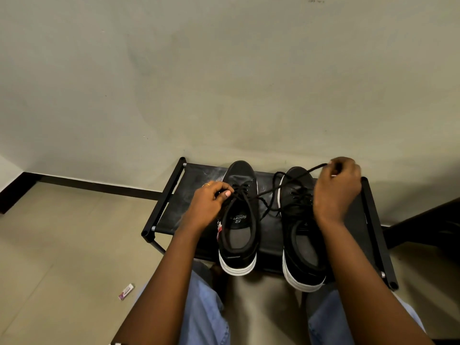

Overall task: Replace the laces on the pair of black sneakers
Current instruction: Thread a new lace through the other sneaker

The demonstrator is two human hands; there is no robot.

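Two black sneakers with white soles stand side by side, toes away from me, on a low black rack [174,210]. The left sneaker [239,220] has a black lace [267,191] through its eyelets. My left hand [210,201] grips the left sneaker's side at the lacing, thumb on the lace. My right hand [337,190] is raised over the right sneaker [302,245] and pinches the lace's free end, pulled taut across from the left sneaker. A slack loop of lace lies between the shoes. The right sneaker has its own black lacing.
The rack stands against a pale wall [224,83] on a beige tiled floor. A small pink and white wrapper [126,291] lies on the floor at lower left. My knees in blue jeans [206,314] are below the rack. A dark object [428,227] sits at right.
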